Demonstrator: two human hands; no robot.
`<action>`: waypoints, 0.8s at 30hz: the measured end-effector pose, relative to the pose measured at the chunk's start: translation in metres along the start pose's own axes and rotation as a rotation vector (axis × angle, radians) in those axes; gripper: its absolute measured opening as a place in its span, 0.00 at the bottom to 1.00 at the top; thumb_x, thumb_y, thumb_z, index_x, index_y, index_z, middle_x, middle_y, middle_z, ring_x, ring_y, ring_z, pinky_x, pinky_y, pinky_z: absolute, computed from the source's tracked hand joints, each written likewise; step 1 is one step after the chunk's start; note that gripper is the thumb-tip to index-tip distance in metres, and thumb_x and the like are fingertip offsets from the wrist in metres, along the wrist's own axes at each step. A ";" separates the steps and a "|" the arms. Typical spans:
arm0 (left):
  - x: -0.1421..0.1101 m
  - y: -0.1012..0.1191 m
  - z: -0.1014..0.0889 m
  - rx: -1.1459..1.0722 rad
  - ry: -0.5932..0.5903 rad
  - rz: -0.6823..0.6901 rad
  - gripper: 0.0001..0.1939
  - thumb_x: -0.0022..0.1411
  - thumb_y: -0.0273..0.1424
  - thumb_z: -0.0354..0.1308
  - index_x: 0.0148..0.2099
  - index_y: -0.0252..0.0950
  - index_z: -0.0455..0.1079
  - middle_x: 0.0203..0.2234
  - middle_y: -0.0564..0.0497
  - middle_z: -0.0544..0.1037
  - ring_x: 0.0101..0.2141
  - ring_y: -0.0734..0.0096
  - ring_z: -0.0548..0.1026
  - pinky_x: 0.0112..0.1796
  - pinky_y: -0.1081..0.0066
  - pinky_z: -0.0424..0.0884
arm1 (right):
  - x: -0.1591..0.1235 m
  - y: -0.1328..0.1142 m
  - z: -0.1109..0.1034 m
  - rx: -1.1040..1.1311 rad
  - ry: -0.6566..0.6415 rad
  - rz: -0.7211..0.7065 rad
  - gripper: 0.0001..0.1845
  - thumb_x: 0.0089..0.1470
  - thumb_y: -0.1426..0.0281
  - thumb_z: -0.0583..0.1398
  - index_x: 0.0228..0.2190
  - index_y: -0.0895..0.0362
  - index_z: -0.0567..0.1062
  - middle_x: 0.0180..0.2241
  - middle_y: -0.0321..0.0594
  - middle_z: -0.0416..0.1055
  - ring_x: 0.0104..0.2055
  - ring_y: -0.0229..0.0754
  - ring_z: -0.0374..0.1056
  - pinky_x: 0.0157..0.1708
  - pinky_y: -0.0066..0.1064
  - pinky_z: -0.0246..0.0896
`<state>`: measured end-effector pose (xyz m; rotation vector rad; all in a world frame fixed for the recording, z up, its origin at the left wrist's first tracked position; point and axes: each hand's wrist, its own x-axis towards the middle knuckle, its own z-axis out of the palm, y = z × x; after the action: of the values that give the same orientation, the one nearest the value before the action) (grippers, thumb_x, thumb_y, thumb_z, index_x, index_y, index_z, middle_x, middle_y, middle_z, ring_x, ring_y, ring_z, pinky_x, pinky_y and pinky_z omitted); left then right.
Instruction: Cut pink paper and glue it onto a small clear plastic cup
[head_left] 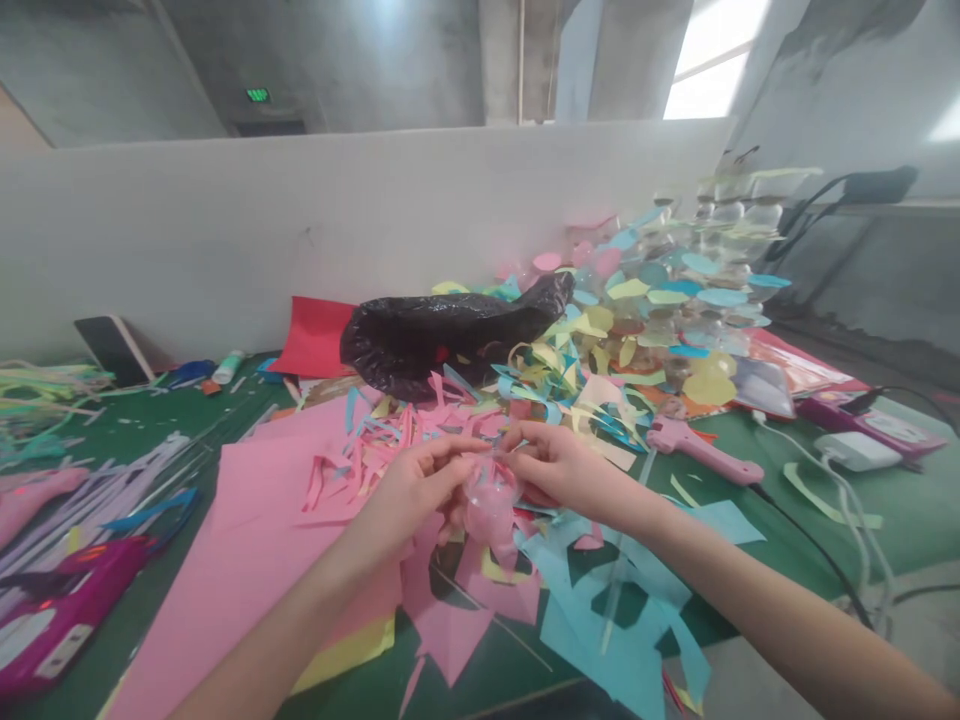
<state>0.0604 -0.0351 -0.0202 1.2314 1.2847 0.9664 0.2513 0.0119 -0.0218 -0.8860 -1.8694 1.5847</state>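
My left hand [415, 487] and my right hand [553, 465] meet over the middle of the green table [911, 510]. Both pinch a small clear plastic cup [491, 500] with pink paper on it, fingers closed on its rim. Below and around the hands lie pink paper scraps [450, 620] and blue paper scraps [622, 640]. A large pink sheet [255, 520] lies under my left forearm.
A black plastic bag [442, 335] lies behind the hands. A heap of clear cups with coloured paper discs [675, 290] rises at the back right. A pink glue gun [697, 445] with its cable lies to the right, another magenta tool [60, 610] at the left. A white partition [300, 220] closes the back.
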 end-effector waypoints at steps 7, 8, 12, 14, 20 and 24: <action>-0.006 0.001 -0.001 0.055 -0.043 0.005 0.22 0.56 0.41 0.61 0.50 0.36 0.72 0.15 0.61 0.65 0.14 0.77 0.66 0.13 0.77 0.62 | -0.002 0.004 0.003 -0.011 -0.009 0.024 0.03 0.56 0.70 0.58 0.31 0.54 0.66 0.15 0.23 0.55 0.17 0.31 0.49 0.17 0.23 0.47; -0.006 0.002 -0.001 0.066 -0.043 0.002 0.22 0.56 0.42 0.61 0.50 0.37 0.72 0.15 0.61 0.65 0.14 0.77 0.66 0.13 0.77 0.62 | -0.003 0.005 0.003 -0.014 -0.007 0.021 0.03 0.56 0.71 0.58 0.31 0.53 0.66 0.15 0.23 0.55 0.17 0.31 0.50 0.17 0.23 0.46; -0.006 0.004 0.000 0.106 -0.049 -0.018 0.22 0.57 0.42 0.60 0.51 0.37 0.71 0.16 0.61 0.65 0.15 0.77 0.67 0.13 0.77 0.63 | -0.003 0.008 0.002 -0.059 0.012 0.022 0.02 0.55 0.71 0.58 0.33 0.53 0.67 0.16 0.24 0.57 0.18 0.31 0.52 0.17 0.23 0.47; -0.006 0.004 -0.001 0.118 -0.044 -0.020 0.22 0.57 0.42 0.60 0.51 0.37 0.71 0.16 0.61 0.65 0.15 0.76 0.67 0.14 0.76 0.64 | -0.004 0.010 0.002 -0.074 0.015 0.023 0.02 0.56 0.71 0.57 0.33 0.53 0.67 0.16 0.24 0.57 0.18 0.32 0.52 0.18 0.23 0.50; -0.004 -0.002 -0.003 0.172 -0.025 0.005 0.21 0.59 0.41 0.59 0.51 0.37 0.72 0.15 0.61 0.66 0.15 0.77 0.67 0.17 0.76 0.65 | -0.003 0.012 0.002 -0.097 0.000 0.009 0.02 0.57 0.71 0.57 0.33 0.53 0.66 0.17 0.24 0.57 0.18 0.31 0.53 0.18 0.23 0.50; -0.002 -0.002 -0.004 0.198 -0.004 -0.009 0.21 0.58 0.40 0.58 0.51 0.36 0.72 0.15 0.61 0.65 0.15 0.77 0.66 0.17 0.75 0.63 | -0.002 0.013 0.003 -0.128 0.006 0.009 0.02 0.57 0.69 0.57 0.33 0.54 0.66 0.18 0.25 0.58 0.19 0.32 0.52 0.19 0.24 0.47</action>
<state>0.0558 -0.0373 -0.0217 1.3767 1.4079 0.8450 0.2520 0.0100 -0.0349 -0.9542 -1.9824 1.4795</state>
